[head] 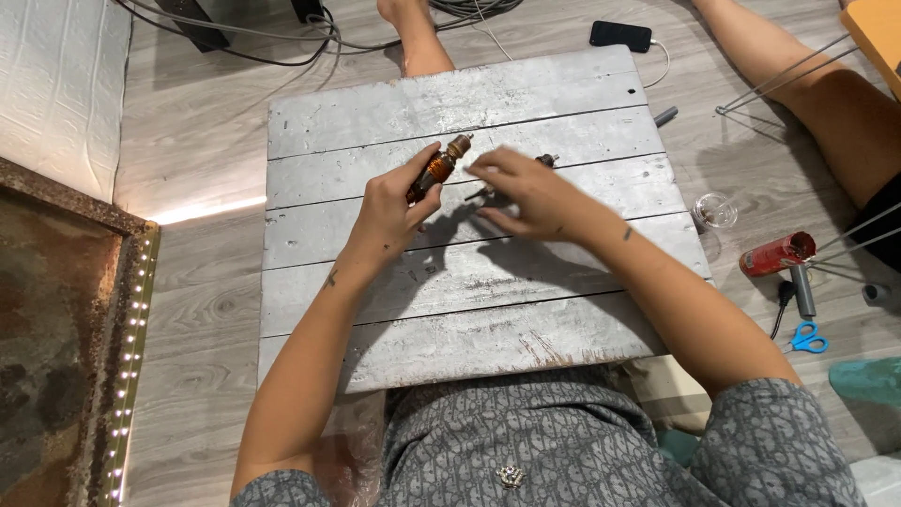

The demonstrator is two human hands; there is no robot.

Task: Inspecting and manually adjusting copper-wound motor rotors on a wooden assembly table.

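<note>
Head view looks down on a grey plank board (469,282) that fills the middle of the frame, resting over the person's lap. The left hand (389,211), just left of centre, has its fingers wrapped around a small motor armature (436,169), a dark amber-brown cylinder with a brassy, toothed tip that points toward the upper right. Only the upper half of that part shows; the rest is buried in the fist.

The right hand (526,192) sits just right of centre, blurred by motion, its fingers spread and slightly curled, palm down above the board. Whether it pinches anything I cannot tell. A small dark metal piece (546,160) peeks out behind its knuckles, mostly hidden, so its shape is unclear.

Along the right edge of the frame, on the wooden floor, lie a red cylinder (777,253), blue-handled scissors (807,338) and a clear round glass item (715,210). A black phone (620,36) with a cable lies at the top, near the board's far edge. Bare legs are cut off at the top and upper right. A string of small lights (127,376) runs down the lower left.
</note>
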